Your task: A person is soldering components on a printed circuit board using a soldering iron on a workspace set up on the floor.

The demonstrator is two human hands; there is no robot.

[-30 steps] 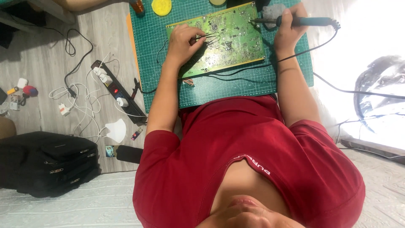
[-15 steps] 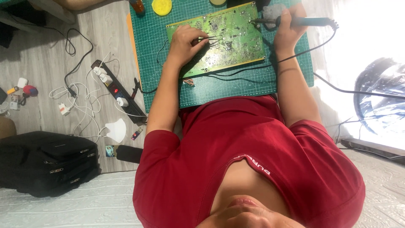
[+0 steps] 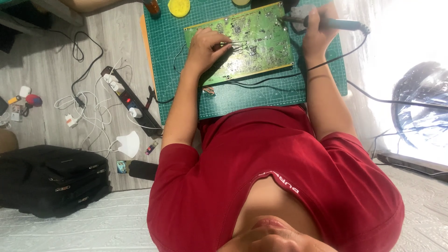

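Circuit board (image 3: 254,42), green and densely populated, lies flat on a green cutting mat (image 3: 186,70) on the wooden floor. Left hand (image 3: 207,49) rests on the board, fingers pinched around tweezers (image 3: 233,45) whose tips touch its middle. Right hand (image 3: 317,32) is curled closed around a soldering iron (image 3: 326,22), its tip at the board's far right corner. Its black cord (image 3: 280,79) trails across the mat beneath the board. A yellow round sponge (image 3: 179,7) sits at the mat's far edge. A power strip (image 3: 128,100) with white cables lies left of the mat, and a black bag (image 3: 51,179) sits nearer.
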